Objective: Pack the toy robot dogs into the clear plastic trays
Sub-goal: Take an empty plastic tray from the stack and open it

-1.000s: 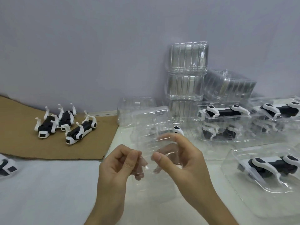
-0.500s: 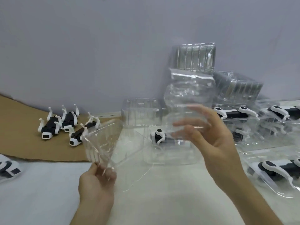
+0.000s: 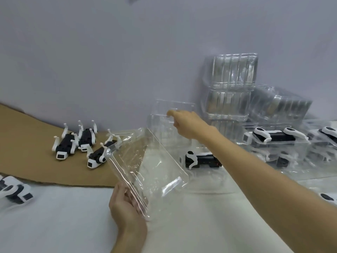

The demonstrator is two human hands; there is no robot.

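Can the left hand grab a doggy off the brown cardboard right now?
Probably not yet: the left hand grips a clear tray, so it's full. The nearest dog lies just beyond that tray.

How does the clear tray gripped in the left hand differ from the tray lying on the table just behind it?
The held tray is empty; the table tray holds a black-and-white toy dog. The held tray is tilted up, with the left hand gripping its near edge; the table tray lies flat on the white table, and no hand holds it. Both are clear moulded plastic.
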